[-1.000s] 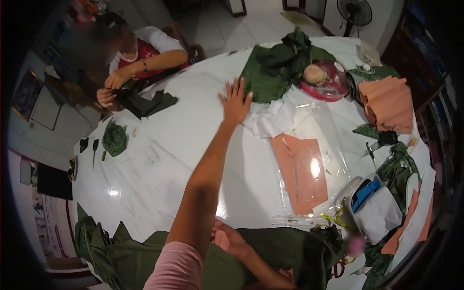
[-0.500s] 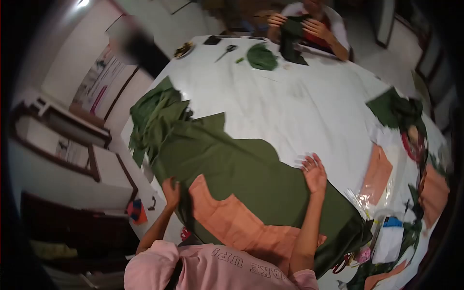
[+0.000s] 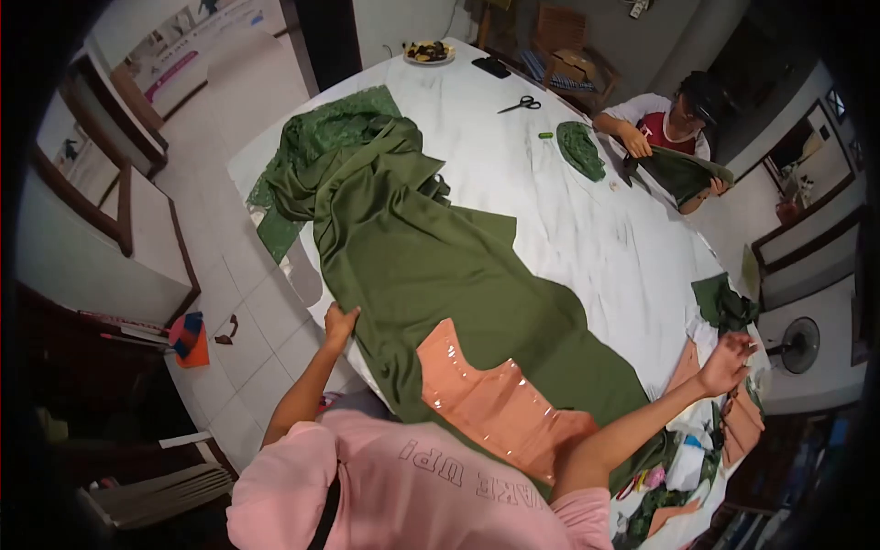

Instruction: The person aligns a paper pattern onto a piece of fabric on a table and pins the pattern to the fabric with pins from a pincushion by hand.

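Marbled white table (image 3: pixel 600 261): left hand (image 3: pixel 341 324) pinches smooth green cloth (image 3: pixel 449 284); right hand (image 3: pixel 727 365) loosely half-spread.

Dim rm lt, fisheye warp, blk corners, R hand (image 3: pixel 727 365) prob. blurred

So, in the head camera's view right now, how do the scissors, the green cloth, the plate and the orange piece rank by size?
Largest to smallest, as they look:
1. green cloth
2. orange piece
3. plate
4. scissors

The last two sit farther off, so they look smaller.
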The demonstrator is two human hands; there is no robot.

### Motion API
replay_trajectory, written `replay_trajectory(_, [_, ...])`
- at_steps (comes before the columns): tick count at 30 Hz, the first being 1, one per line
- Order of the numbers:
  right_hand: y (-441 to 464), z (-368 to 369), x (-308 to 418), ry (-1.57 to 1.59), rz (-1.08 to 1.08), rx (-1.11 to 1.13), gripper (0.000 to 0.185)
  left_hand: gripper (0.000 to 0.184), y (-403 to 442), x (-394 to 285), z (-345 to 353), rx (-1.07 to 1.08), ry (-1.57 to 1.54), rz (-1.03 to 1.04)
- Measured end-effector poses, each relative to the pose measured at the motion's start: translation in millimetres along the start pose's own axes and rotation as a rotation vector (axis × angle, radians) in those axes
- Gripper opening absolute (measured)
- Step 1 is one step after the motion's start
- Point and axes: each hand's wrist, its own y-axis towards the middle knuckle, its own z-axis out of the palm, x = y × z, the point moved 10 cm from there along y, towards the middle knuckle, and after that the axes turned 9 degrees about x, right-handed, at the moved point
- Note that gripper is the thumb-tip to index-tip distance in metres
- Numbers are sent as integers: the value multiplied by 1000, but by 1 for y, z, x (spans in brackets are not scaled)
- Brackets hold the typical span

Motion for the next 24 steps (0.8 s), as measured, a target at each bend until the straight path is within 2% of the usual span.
replay_trajectory(2, [29,91,-39,-5,82,158,42,51,21,-1,19,311,-347,-145])
replay_trajectory(3, [35,123,-61,7,137,199,41,51,26,-4,19,350,-323,-142])
replay_trajectory(4, [33,153,-94,-69,232,210,40,48,28,-5,26,415,-574,-176])
replay_trajectory(5, [25,177,-129,-148,325,210,39,45,27,-7,35,479,-818,-225])
replay_trajectory(6, [5,171,-158,49,371,23,37,42,26,-11,45,540,-1055,-288])
replay_trajectory(7, [-27,172,-195,-67,509,-49,35,42,19,-25,45,600,-1003,-308])
replay_trajectory(8, [-65,179,-229,-542,712,1,35,45,9,-47,46,707,-1080,-304])
replay_trajectory(9, [-107,172,-263,-756,930,-46,37,47,-5,-71,45,810,-1159,-313])
replay_trajectory(10, [-154,162,-291,-807,1079,-106,34,49,-14,-86,48,904,-1244,-332])
replay_trajectory(11, [-197,155,-306,-978,1206,-43,29,49,-16,-87,54,945,-1195,-373])
replay_trajectory(12, [-238,146,-314,-1197,1205,56,23,51,-14,-88,56,968,-1187,-377])
replay_trajectory(14, [-310,139,-305,-1547,1288,168,20,55,-12,-93,61,1014,-1183,-366])
replay_trajectory(15, [-342,138,-294,-1563,1290,106,20,55,-14,-91,63,1048,-1141,-392])
replay_trajectory(17, [-409,124,-253,-1399,1310,-359,16,59,-2,-106,57,1037,-1231,-291])
replay_trajectory(19, [-453,121,-219,-1393,1290,-521,16,69,10,-115,38,991,-1220,-195])
replay_trajectory(21, [-493,126,-194,-1313,1284,-699,15,73,29,-105,24,953,-1302,-304])
replay_trajectory(22, [-501,131,-184,-1325,1255,-751,15,76,38,-107,14,959,-1280,-241])
replay_trajectory(24, [-505,138,-164,-1639,1362,-671,16,79,62,-101,-4,990,-1239,-183])
